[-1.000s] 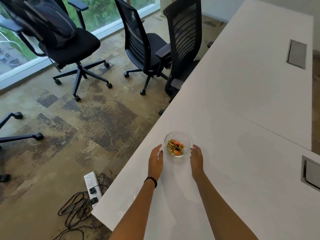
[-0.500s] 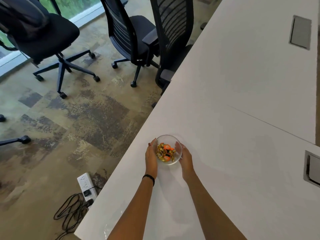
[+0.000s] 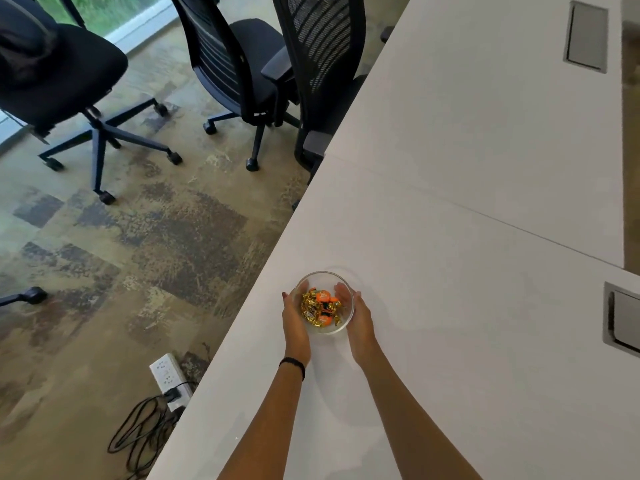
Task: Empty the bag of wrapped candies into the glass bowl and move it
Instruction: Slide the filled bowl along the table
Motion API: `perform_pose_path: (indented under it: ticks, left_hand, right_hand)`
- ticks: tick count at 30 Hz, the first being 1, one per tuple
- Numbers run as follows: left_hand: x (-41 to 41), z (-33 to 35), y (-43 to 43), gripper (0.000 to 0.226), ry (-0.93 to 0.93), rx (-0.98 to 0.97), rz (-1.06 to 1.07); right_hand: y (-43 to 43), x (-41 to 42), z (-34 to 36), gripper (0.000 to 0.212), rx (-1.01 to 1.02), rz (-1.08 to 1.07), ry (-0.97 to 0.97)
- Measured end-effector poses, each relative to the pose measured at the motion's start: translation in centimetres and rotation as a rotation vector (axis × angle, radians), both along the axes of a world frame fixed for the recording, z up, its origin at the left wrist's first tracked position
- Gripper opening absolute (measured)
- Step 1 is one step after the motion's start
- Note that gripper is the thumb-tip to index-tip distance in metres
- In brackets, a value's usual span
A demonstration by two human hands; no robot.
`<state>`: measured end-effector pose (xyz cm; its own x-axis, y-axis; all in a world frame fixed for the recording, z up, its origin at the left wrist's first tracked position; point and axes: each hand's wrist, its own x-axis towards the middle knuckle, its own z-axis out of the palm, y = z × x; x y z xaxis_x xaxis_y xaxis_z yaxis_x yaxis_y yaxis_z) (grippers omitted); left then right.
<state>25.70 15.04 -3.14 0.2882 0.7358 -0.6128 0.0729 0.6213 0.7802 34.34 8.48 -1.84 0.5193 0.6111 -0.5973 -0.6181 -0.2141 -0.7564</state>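
Observation:
A small clear glass bowl [image 3: 323, 279] sits near the left edge of the white table [image 3: 467, 220]. Inside it lie several wrapped candies [image 3: 320, 308], gold and orange. My left hand [image 3: 294, 323] cups the bowl's left side, and my right hand [image 3: 360, 318] cups its right side. Fingers of the right hand show through the glass. A black band circles my left wrist. No bag shows in this view.
Black office chairs [image 3: 239, 67] stand on the patterned carpet to the left, one [image 3: 322, 64] pushed against the table edge. A white power strip [image 3: 169, 377] with black cables lies on the floor by the table. Grey cable hatches [image 3: 587, 36] are set into the tabletop at right.
Both hands have closed in from beside the bowl and now clasp its sides. The camera has tilted down and moved nearer.

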Motion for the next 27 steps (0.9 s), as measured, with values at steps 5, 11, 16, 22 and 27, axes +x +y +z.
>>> perform_pose_path:
  ticks: [5, 11, 16, 22, 27]
  left_hand:
    - [0.2, -0.2, -0.2, 0.054, -0.011, -0.047, 0.058]
    - [0.8, 0.8, -0.6, 0.047, -0.038, -0.057, 0.061]
    - [1.8, 3.0, -1.7, 0.044, -0.093, -0.032, -0.007]
    - [3.6, 6.3, -3.1, 0.050, -0.148, 0.048, -0.111]
    - [6.1, 8.6, -5.2, 0.055, -0.208, 0.100, -0.182]
  right_hand:
    - [0.3, -0.7, 0.4, 0.049, 0.012, -0.036, 0.033]
    - [0.3, -0.5, 1.4, 0.051, 0.014, -0.071, 0.018]
    - [-1.0, 0.0, 3.0, 0.048, 0.022, -0.130, -0.026]
    - [-2.7, 1.9, 6.2, 0.043, 0.045, -0.175, -0.111]
    - [-5.4, 3.7, 9.2, 0.041, 0.075, -0.254, -0.147]
